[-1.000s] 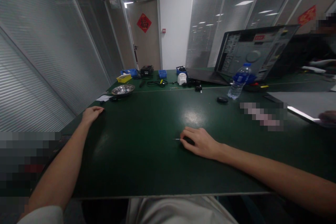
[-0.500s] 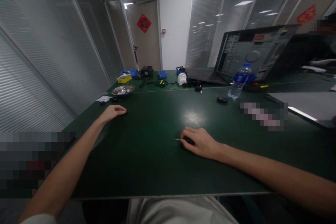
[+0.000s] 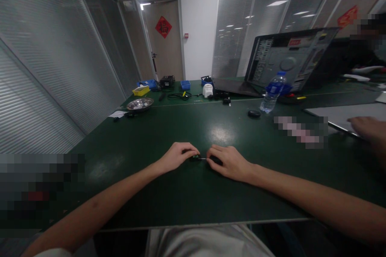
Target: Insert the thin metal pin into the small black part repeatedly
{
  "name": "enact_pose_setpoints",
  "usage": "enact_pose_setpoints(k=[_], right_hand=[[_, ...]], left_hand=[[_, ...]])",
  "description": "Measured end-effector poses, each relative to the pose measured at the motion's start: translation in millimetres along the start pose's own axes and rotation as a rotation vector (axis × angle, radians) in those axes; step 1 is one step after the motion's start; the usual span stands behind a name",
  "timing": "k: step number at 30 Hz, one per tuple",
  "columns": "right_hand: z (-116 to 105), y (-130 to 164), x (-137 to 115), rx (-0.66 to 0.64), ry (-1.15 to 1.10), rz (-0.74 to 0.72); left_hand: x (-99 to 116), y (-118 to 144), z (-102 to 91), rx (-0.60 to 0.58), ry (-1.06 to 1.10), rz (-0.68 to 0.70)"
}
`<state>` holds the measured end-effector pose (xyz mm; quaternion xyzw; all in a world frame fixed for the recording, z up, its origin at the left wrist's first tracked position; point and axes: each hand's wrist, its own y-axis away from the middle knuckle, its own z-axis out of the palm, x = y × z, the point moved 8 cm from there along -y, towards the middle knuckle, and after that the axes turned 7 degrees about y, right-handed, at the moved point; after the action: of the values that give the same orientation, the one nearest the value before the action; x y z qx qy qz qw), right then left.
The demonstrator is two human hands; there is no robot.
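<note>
My right hand (image 3: 230, 162) rests on the green table, its fingers closed round the dark handle of a screwdriver (image 3: 203, 158). The thin metal shaft points left. Facing it, my left hand (image 3: 177, 156) pinches a small black piece with green on it (image 3: 195, 156), low at the tabletop. The shaft tip reaches this piece, but I cannot tell whether it is seated in anything. My fingers hide part of the piece and much of the handle.
Beyond my hands lie a black mouse-like object (image 3: 254, 114), a water bottle (image 3: 272, 94) and a metal dish (image 3: 140, 105). Trays, cables and a computer case (image 3: 283, 62) stand farther back. At right, another person's hand (image 3: 369, 128) is over a silver laptop (image 3: 340, 114).
My left hand has moved right and nearer, bringing the small black and green piece to the screwdriver tip. My right hand stays in place. Another person's hand has appeared at right.
</note>
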<state>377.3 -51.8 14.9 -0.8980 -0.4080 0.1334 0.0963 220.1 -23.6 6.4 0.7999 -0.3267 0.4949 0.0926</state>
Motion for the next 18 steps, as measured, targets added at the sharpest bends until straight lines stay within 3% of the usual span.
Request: enact_pose_setpoints(k=[7, 18], right_hand=[[0.8, 1.3, 6.2, 0.031, 0.031, 0.056], [3.4, 1.5, 5.4, 0.019, 0.034, 0.027]], left_hand=[[0.9, 1.7, -1.9, -0.011, -0.066, 0.004], [2.9, 2.5, 0.1, -0.016, -0.056, 0.021]])
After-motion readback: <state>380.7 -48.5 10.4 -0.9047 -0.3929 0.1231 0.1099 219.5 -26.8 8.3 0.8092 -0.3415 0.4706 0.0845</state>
